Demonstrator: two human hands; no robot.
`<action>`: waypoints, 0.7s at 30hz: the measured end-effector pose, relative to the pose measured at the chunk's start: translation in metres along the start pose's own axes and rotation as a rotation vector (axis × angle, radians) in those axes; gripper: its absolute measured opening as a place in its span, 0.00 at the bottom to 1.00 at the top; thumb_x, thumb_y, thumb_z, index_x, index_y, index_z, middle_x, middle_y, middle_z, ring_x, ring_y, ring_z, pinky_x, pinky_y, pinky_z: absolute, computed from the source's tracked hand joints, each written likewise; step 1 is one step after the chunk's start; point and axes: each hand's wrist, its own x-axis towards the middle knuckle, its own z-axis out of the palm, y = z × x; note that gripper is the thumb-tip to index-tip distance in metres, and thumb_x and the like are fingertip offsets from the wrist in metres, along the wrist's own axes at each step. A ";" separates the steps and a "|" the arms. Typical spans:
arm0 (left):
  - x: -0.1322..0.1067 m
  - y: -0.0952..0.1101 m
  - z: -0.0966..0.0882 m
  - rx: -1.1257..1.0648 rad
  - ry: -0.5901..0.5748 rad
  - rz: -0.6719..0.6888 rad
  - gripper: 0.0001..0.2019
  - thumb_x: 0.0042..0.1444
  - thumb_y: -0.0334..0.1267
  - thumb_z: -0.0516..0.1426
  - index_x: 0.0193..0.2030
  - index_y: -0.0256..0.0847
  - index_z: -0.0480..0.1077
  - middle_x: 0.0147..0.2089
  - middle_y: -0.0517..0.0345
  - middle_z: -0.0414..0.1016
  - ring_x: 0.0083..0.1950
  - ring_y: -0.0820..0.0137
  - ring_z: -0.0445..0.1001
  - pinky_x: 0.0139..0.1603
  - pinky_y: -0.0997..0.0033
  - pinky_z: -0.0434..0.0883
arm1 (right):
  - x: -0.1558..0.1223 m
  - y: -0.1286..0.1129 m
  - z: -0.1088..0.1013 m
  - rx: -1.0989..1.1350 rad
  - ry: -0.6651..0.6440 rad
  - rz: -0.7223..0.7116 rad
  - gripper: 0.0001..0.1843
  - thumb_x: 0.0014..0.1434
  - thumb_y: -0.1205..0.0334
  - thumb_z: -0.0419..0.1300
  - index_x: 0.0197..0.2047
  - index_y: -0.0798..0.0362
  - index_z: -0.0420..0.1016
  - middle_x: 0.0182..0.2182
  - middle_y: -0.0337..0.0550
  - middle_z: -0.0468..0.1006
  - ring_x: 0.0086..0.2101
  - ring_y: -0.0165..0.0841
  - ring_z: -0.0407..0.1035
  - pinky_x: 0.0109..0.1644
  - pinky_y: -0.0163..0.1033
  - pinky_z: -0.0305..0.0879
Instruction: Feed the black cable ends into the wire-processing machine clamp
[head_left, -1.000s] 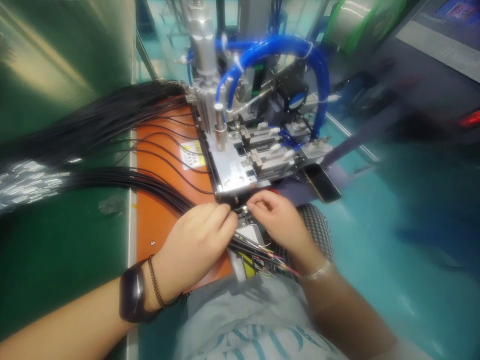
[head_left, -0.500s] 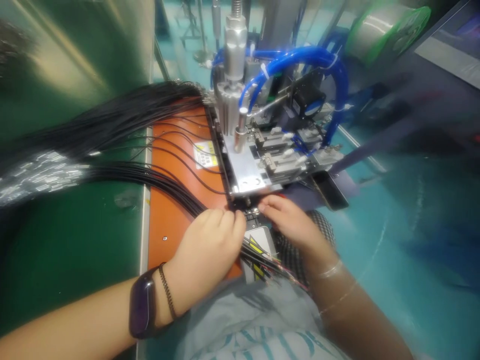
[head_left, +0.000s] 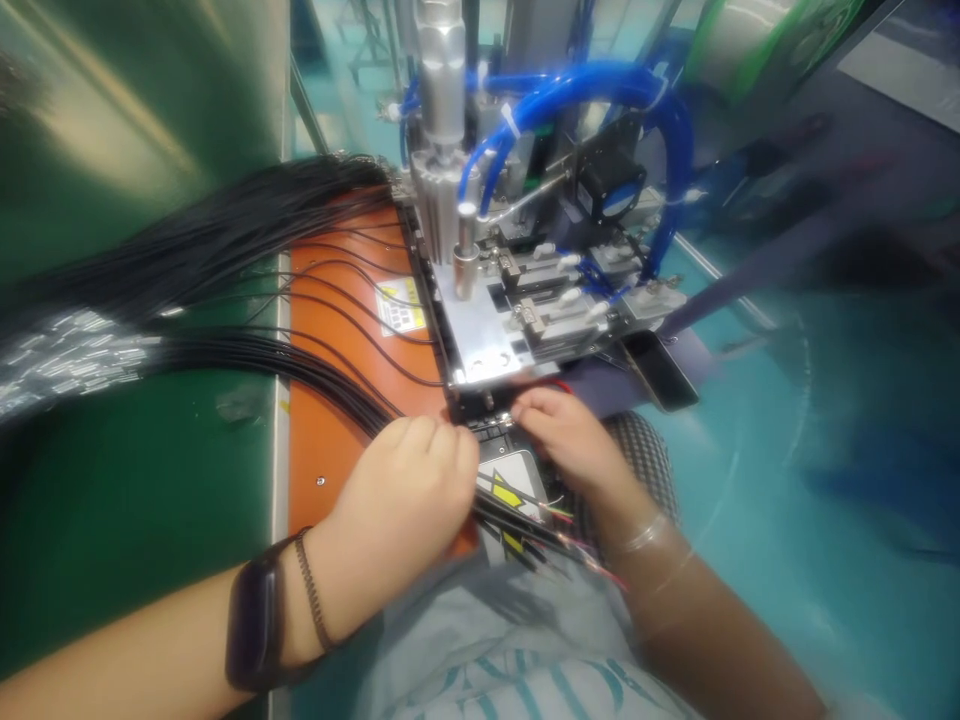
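My left hand (head_left: 401,490) is closed round a bunch of thin black cables (head_left: 330,375) that run from the left across the orange plate (head_left: 322,440). Their stripped coloured ends (head_left: 555,530) stick out below my fingers. My right hand (head_left: 574,440) is pinched at the front edge of the metal machine block (head_left: 487,350), fingertips at a small dark slot; what it pinches is too small to make out. The two hands almost touch.
Blue air hoses (head_left: 592,90) loop over the machine's top. A large fan of black cables (head_left: 225,230) with silvery ends (head_left: 67,355) lies on the green table. A dark phone (head_left: 660,370) rests right of the machine. Teal floor lies to the right.
The view shifted slightly; both hands stay at the machine's front edge, with my right hand's fingertips pushed a little closer to the slot.
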 end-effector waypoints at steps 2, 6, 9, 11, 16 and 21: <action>0.001 -0.002 0.001 -0.040 0.016 0.004 0.08 0.47 0.29 0.55 0.36 0.34 0.70 0.28 0.54 0.67 0.30 0.61 0.67 0.30 0.62 0.68 | -0.001 0.001 0.001 -0.027 0.032 -0.005 0.08 0.53 0.59 0.57 0.26 0.54 0.66 0.19 0.30 0.61 0.21 0.24 0.53 0.26 0.32 0.51; 0.001 -0.005 0.001 -0.069 0.049 -0.003 0.09 0.44 0.30 0.55 0.35 0.35 0.69 0.27 0.54 0.67 0.30 0.61 0.67 0.29 0.61 0.67 | -0.012 -0.002 -0.006 -0.137 0.148 -0.135 0.07 0.54 0.59 0.60 0.32 0.54 0.69 0.22 0.31 0.60 0.24 0.26 0.57 0.28 0.31 0.54; 0.002 -0.006 0.000 -0.055 0.072 -0.008 0.07 0.46 0.25 0.53 0.32 0.37 0.68 0.25 0.56 0.66 0.28 0.62 0.66 0.28 0.63 0.66 | -0.027 -0.009 -0.015 -0.195 -0.005 -0.321 0.08 0.55 0.65 0.60 0.40 0.52 0.71 0.26 0.33 0.64 0.25 0.26 0.59 0.28 0.31 0.57; 0.002 -0.007 0.000 -0.054 0.076 -0.009 0.08 0.46 0.23 0.51 0.30 0.39 0.67 0.24 0.57 0.65 0.27 0.63 0.65 0.27 0.63 0.65 | -0.036 -0.014 -0.020 -0.248 -0.274 -0.504 0.13 0.55 0.71 0.60 0.44 0.50 0.73 0.32 0.38 0.70 0.31 0.27 0.64 0.33 0.32 0.62; -0.002 -0.007 0.004 -0.072 0.083 0.005 0.11 0.45 0.24 0.52 0.37 0.35 0.68 0.25 0.57 0.65 0.28 0.63 0.65 0.28 0.63 0.66 | -0.043 -0.020 -0.023 -0.239 -0.446 -0.779 0.10 0.59 0.73 0.58 0.41 0.53 0.76 0.34 0.42 0.78 0.36 0.29 0.69 0.43 0.34 0.66; -0.006 -0.005 0.005 -0.099 0.071 0.011 0.18 0.43 0.27 0.55 0.44 0.30 0.68 0.28 0.55 0.66 0.30 0.63 0.66 0.30 0.63 0.68 | -0.039 -0.014 -0.022 -0.256 -0.401 -0.812 0.07 0.61 0.68 0.57 0.40 0.54 0.76 0.34 0.43 0.80 0.37 0.29 0.70 0.45 0.36 0.66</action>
